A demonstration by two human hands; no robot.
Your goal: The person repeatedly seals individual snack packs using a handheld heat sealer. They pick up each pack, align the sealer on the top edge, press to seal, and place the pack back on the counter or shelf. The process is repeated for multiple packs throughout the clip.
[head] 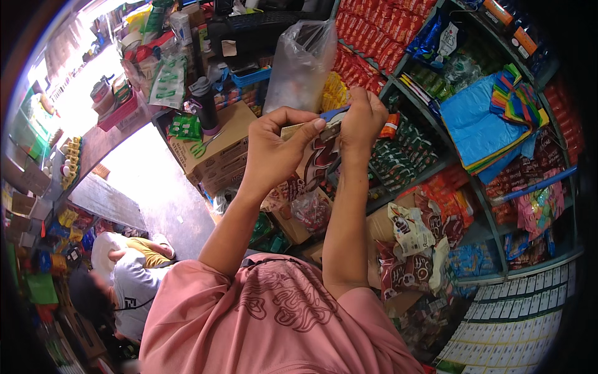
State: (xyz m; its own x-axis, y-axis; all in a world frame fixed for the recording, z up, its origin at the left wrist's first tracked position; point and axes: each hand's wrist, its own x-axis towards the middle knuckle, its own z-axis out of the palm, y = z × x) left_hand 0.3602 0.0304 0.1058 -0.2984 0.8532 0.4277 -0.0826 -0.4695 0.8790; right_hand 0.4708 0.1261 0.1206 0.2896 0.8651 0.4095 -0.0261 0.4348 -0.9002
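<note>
A brown and white printed snack pack (pixel 322 156) hangs upright in front of me, held near its top edge. My left hand (pixel 279 138) pinches the left part of that edge between thumb and fingers. Close by on the right, my right hand (pixel 362 119) is closed at the other end of the same edge. A blue strip (pixel 332 113) shows between the hands; whether it belongs to the pack or is a separate thing, I cannot tell. Below the pack, a clear bag of small wrapped sweets (pixel 310 212) rests in a cardboard box.
Shelves of red sachets (pixel 380 32) and green sachets (pixel 402 154) stand ahead. Blue plastic bags (pixel 481 121) hang right. A carton (pixel 219 145) carries scissors (pixel 201 148) and a black tumbler (pixel 204 105). A clear plastic bag (pixel 299 65) hangs behind my hands. A person (pixel 135 290) sits low at left.
</note>
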